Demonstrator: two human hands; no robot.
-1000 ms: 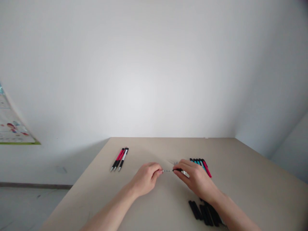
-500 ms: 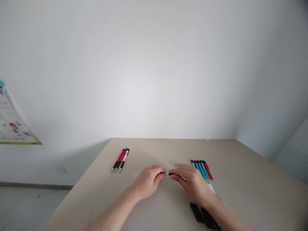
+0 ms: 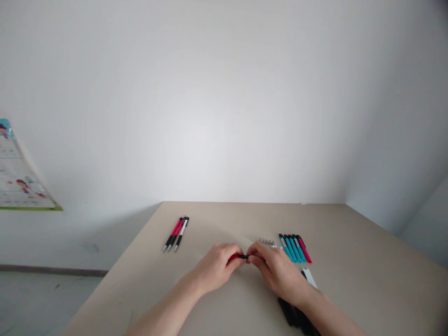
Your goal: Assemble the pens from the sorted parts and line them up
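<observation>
My left hand (image 3: pixel 219 268) is closed around a red pen barrel (image 3: pixel 234 256), most of it hidden by my fingers. From the barrel's right end a black section (image 3: pixel 243 256) runs across to my right hand (image 3: pixel 280 270). My right fingers pinch that black section, and the two hands nearly touch over the middle of the table. Just behind my right hand lies a row of small metallic pieces (image 3: pixel 268 242), too small to make out fully. Teal barrels (image 3: pixel 293 248) and a red one (image 3: pixel 304 248) lie side by side to its right.
At the left, three assembled pens (image 3: pixel 177 234), two red and one white, lie together. Several black tubes (image 3: pixel 287 311) and thin white pieces (image 3: pixel 310 278) lie partly under my right forearm. The table (image 3: pixel 217 219) meets a white wall (image 3: pixel 224 116); a poster (image 3: pixel 24 177) hangs left.
Before, a thin pale rod showed between my hands beside a black piece. Now the red barrel and black section show there, and my right hand uncovers more of the metallic pieces.
</observation>
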